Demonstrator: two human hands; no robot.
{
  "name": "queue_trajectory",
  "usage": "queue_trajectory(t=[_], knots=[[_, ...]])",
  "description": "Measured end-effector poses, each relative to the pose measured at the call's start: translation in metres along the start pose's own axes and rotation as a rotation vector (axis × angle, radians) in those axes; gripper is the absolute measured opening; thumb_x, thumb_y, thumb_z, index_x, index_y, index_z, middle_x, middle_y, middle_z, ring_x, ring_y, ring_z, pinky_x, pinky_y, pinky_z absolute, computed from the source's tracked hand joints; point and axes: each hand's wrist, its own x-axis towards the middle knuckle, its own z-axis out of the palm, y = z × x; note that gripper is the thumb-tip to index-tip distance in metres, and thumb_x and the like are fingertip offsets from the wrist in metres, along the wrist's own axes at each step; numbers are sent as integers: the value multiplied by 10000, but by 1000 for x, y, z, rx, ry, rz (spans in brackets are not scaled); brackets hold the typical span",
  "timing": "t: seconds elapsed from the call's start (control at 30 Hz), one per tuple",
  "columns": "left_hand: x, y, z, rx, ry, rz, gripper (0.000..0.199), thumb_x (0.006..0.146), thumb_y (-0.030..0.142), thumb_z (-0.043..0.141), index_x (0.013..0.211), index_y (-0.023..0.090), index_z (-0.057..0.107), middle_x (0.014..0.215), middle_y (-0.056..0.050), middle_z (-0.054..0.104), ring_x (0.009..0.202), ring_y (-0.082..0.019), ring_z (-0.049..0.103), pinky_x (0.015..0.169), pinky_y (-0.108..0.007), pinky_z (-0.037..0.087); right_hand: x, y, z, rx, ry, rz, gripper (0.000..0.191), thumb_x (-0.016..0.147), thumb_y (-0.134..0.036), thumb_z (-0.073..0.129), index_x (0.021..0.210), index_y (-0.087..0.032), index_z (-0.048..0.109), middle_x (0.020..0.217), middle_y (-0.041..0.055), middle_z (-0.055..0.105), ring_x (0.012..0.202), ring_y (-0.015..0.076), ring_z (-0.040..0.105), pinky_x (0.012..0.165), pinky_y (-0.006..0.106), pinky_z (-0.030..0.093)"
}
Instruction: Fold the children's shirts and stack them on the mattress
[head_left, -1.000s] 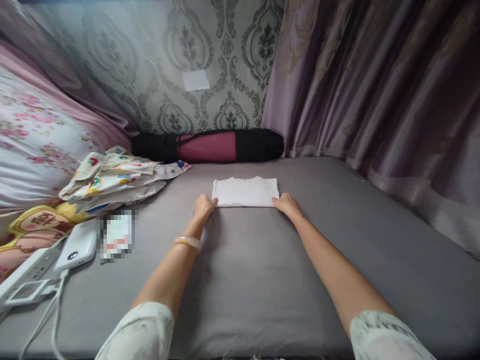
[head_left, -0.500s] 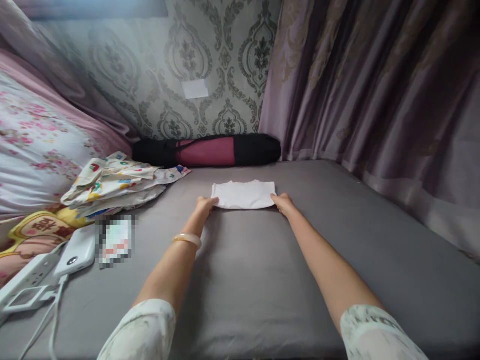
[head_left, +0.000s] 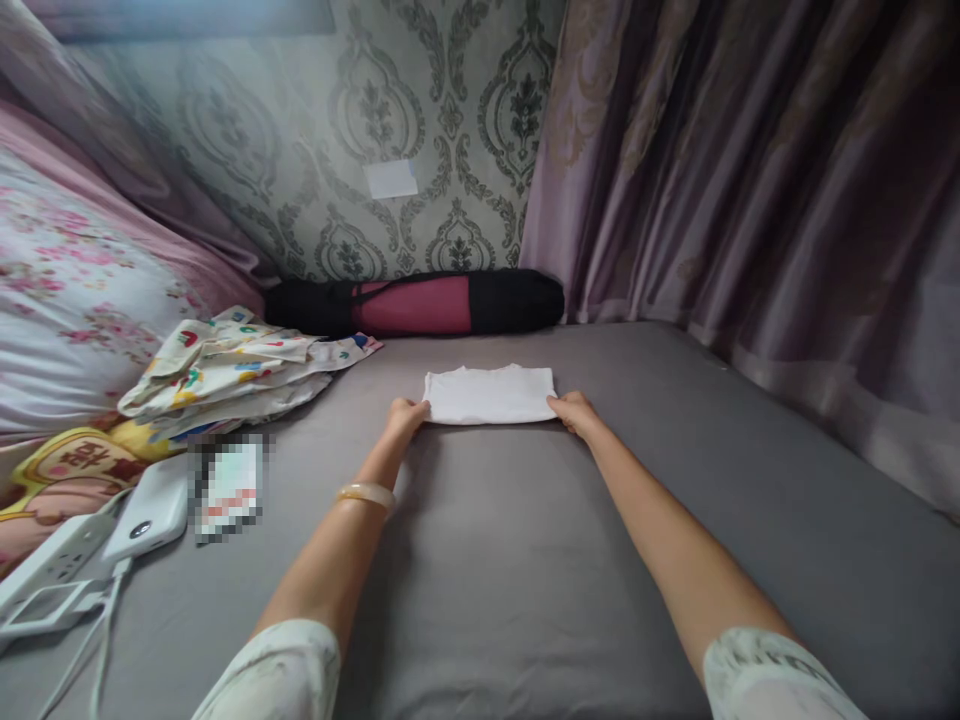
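Pinching the cloth (head_left: 489, 396) by its near corners over the sheet (head_left: 517, 540), left hand (head_left: 407, 413) and right hand (head_left: 576, 412) both have fingers clamped on it, and it looks light, soft, floppy, best held by those corners.

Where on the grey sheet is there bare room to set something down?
Bare sheet lies between the right arm and the curtain, and between that arm and the left arm, nearer than the white cloth. The left side is crowded: patterned fabric, power bank, power strip, cables.
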Motion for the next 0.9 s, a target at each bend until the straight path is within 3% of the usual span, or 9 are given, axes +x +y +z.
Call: queue_trajectory(t=[0.13,0.27,0.37,0.47,0.6,0.9], knots=[[1,0,-7,159,124,150,159,827,318,560,870,173,608,981,-155,663,1079,-293,595,847,-335,466,0,-1,-11,-108,-44,13,322,898,-413,548,872,-143,722,860,154,723,931,262,688,736,291,505],[-5,9,3,402,222,461,290,915,322,452,1115,151,574,1156,-164,620,1130,-267,565,976,-359,427,-10,-15,-14,-271,119,-91,332,948,-291,454,1158,-120,645,1150,208,661,1091,288,628,883,356,470],[-13,20,27,472,127,709,317,935,282,420,1180,137,559,1207,-160,616,1173,-255,541,1033,-372,395,-20,-33,2,-354,176,-365,388,989,-237,314,1223,-131,605,1232,190,624,1159,266,581,972,357,415],[-21,31,53,510,-13,883,367,942,243,394,1270,136,519,1358,-160,547,1295,-253,463,1101,-403,335,-25,-50,28,-388,73,-636,437,991,-247,285,1334,-146,537,1410,144,523,1339,257,418,1119,401,267],[-22,41,72,577,-86,842,448,962,261,347,1377,128,448,1498,-163,416,1429,-300,297,1147,-490,253,-19,-63,54,-431,-72,-722,542,982,-293,265,1492,-133,354,1587,83,280,1475,263,149,1179,523,75],[1,43,73,661,-140,801,546,975,365,296,1485,178,350,1568,-107,324,1476,-285,192,1193,-500,129,6,-69,63,-492,-136,-734,594,952,-313,277,1524,-154,305,1599,63,243,1474,290,146,1163,592,42]])
